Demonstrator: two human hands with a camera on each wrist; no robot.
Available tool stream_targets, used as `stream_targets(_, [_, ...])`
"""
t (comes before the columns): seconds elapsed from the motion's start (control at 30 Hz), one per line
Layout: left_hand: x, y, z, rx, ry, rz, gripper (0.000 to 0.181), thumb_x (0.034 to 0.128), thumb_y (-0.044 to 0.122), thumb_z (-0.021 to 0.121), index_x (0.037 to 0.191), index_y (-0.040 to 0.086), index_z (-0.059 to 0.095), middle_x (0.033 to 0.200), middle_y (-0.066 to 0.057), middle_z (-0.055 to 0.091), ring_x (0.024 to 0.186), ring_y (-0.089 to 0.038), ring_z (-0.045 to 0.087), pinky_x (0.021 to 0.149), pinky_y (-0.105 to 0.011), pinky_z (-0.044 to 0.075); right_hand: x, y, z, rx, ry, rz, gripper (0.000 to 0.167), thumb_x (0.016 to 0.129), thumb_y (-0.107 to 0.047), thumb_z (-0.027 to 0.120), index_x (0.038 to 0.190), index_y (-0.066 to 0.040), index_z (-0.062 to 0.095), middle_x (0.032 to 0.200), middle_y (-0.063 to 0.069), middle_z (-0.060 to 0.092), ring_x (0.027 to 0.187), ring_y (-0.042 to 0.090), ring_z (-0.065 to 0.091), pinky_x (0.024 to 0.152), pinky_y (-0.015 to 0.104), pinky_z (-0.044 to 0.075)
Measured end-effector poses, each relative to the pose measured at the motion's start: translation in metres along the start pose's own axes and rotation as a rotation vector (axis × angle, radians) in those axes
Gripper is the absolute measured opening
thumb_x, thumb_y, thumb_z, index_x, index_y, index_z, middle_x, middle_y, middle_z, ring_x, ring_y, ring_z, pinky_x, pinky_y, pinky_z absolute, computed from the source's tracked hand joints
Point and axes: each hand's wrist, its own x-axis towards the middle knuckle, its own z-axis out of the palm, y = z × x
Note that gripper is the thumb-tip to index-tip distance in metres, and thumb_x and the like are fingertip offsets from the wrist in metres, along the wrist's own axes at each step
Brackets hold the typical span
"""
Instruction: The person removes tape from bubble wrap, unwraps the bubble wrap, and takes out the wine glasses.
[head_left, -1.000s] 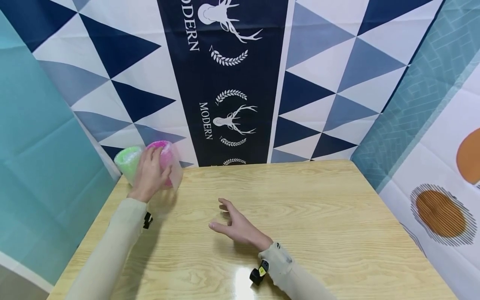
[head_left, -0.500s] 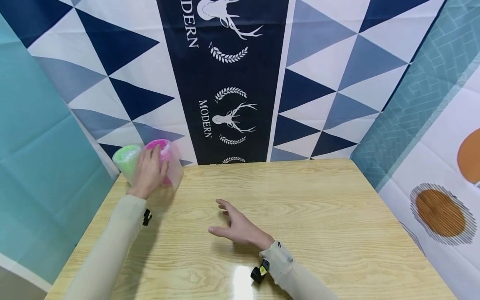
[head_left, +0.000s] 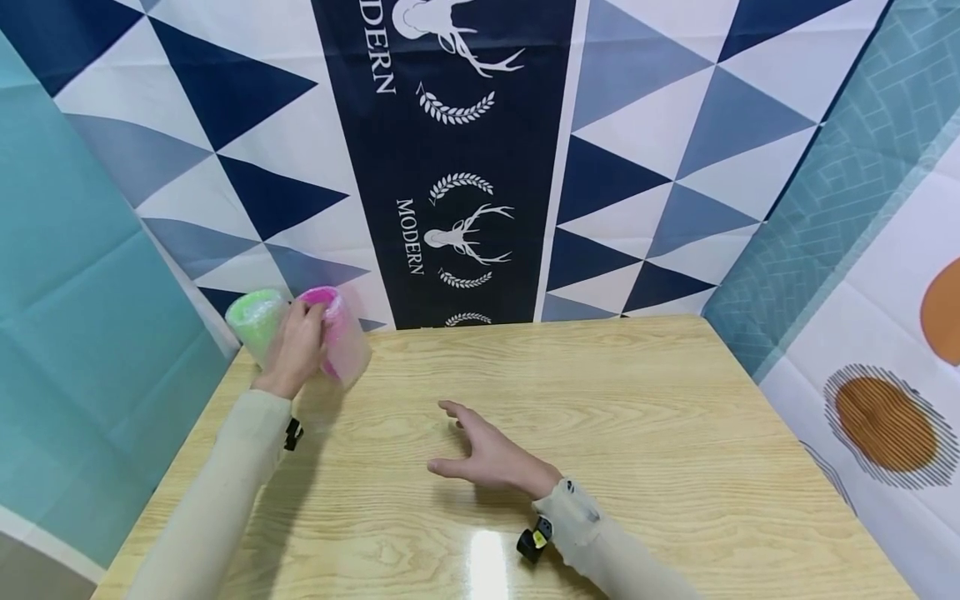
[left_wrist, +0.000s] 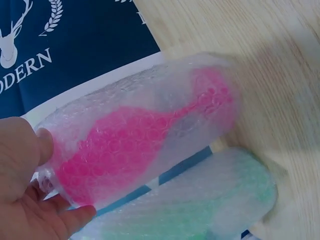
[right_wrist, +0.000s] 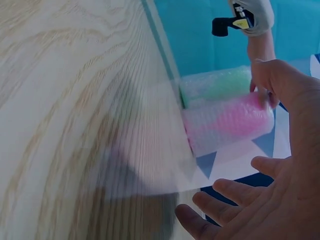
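My left hand (head_left: 295,350) pinches the upper rim of a bubble-wrapped pink goblet (head_left: 351,337) at the table's far left corner. In the left wrist view, the goblet's wide bowl, thin stem and foot (left_wrist: 215,95) show through the wrap, with the thumb on one side of the rim. The goblet leans, its lower end out to the right; whether it touches the table I cannot tell. Close beside it stands a bubble-wrapped green piece (head_left: 257,321), partly hidden by the left hand. Over the table's middle my right hand (head_left: 491,454) holds nothing, fingers spread and thumb apart.
The wooden table (head_left: 600,417) runs up to a patterned cloth wall (head_left: 465,167) behind. A teal cloth (head_left: 97,333) borders the left side. On the right hangs a white cloth (head_left: 825,350) with brown shapes.
My left fingers have drawn together on the pink goblet's rim, and the goblet has tipped, its lower end swinging slightly right. The right hand has shifted a little right.
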Motion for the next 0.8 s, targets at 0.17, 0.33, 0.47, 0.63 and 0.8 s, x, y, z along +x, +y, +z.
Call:
stream_targets(0.17, [0.002, 0.008, -0.007, 0.012, -0.068, 0.028, 0.028, 0.0874, -0.014, 0.061, 0.115, -0.015, 0.058, 0.117, -0.037, 0.057, 0.107, -0.052, 0.059, 0.096, -0.061, 0.052, -0.005, 0.004, -0.007, -0.037, 0.003, -0.014, 0.096, 0.090, -0.057, 0.072, 0.163, -0.017, 0.024, 0.167, 0.008, 0.030, 0.151, 0.030, 0.037, 0.123, 0.052, 0.034])
stream_targets(0.33, [0.001, 0.019, -0.012, 0.035, -0.135, 0.020, 0.028, 0.0843, -0.014, 0.065, 0.111, -0.016, 0.059, 0.108, -0.033, 0.059, 0.099, -0.047, 0.063, 0.086, -0.056, 0.058, -0.011, 0.008, -0.012, -0.048, 0.003, -0.016, 0.098, 0.090, -0.057, 0.072, 0.164, -0.015, 0.023, 0.168, 0.010, 0.029, 0.151, 0.030, 0.037, 0.123, 0.054, 0.034])
stream_targets(0.47, [0.000, 0.030, -0.014, 0.049, -0.162, 0.034, 0.029, 0.0831, -0.014, 0.067, 0.112, -0.016, 0.060, 0.108, -0.032, 0.060, 0.098, -0.046, 0.063, 0.085, -0.054, 0.059, -0.015, 0.010, -0.016, -0.036, 0.015, -0.013, 0.097, 0.090, -0.056, 0.072, 0.164, -0.016, 0.023, 0.168, 0.009, 0.029, 0.150, 0.034, 0.038, 0.121, 0.057, 0.035])
stream_targets(0.63, [-0.002, 0.044, -0.015, 0.030, -0.152, 0.118, 0.033, 0.0794, -0.017, 0.069, 0.111, -0.019, 0.061, 0.107, -0.034, 0.062, 0.099, -0.045, 0.064, 0.087, -0.051, 0.060, -0.016, 0.008, -0.019, -0.011, 0.024, -0.014, 0.095, 0.091, -0.054, 0.073, 0.164, -0.017, 0.024, 0.168, 0.009, 0.029, 0.149, 0.039, 0.038, 0.121, 0.059, 0.035])
stream_targets(0.8, [-0.007, 0.058, -0.014, -0.004, -0.136, 0.196, 0.030, 0.0774, -0.020, 0.068, 0.107, -0.017, 0.063, 0.108, -0.032, 0.062, 0.098, -0.042, 0.064, 0.085, -0.047, 0.061, -0.014, 0.007, -0.023, 0.007, 0.027, -0.017, 0.095, 0.091, -0.051, 0.074, 0.163, -0.016, 0.024, 0.168, 0.007, 0.028, 0.150, 0.041, 0.036, 0.121, 0.058, 0.035])
